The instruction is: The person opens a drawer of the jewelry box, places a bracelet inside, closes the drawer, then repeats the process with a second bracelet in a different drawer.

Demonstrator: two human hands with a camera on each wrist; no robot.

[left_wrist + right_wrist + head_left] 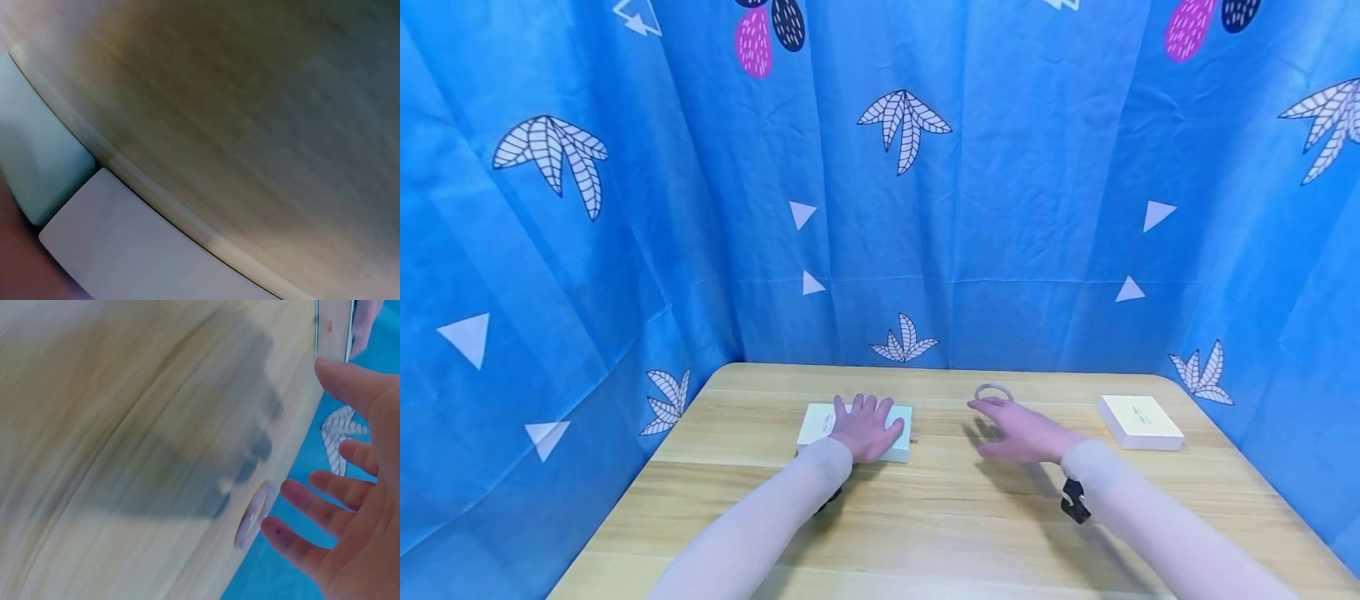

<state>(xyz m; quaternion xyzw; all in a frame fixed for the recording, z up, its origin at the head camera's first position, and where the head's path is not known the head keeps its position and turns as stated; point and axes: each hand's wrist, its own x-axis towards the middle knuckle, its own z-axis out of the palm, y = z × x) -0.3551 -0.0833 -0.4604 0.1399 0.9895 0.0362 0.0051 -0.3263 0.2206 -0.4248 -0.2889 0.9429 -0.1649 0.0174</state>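
In the head view, the left hand [863, 430] lies over a pale two-toned box [815, 423] left of the middle of the wooden table [925, 533], its fingers spread wide and straight and its thumb out to the right; the box shows white on the left and pale blue-green on the right. To the right, the right hand [1026, 433] hovers above the tabletop, holding nothing, thumb and fingers wide apart, with a pale ring [995, 386] just beyond its fingertips near the far edge. Farther right lies a white box [1141, 422] with a cream top, and behind the table hangs a blue patterned curtain [1030, 167]. In the left wrist view, the blue-green and white parts meet at the left, with a blurred strip of skin at the near left; that hand's fingers cannot be made out there. In the right wrist view, the right hand's fingers are slightly bent and separate, the ring lies flat near the fingertips, and the hand's shadow falls across the wood.
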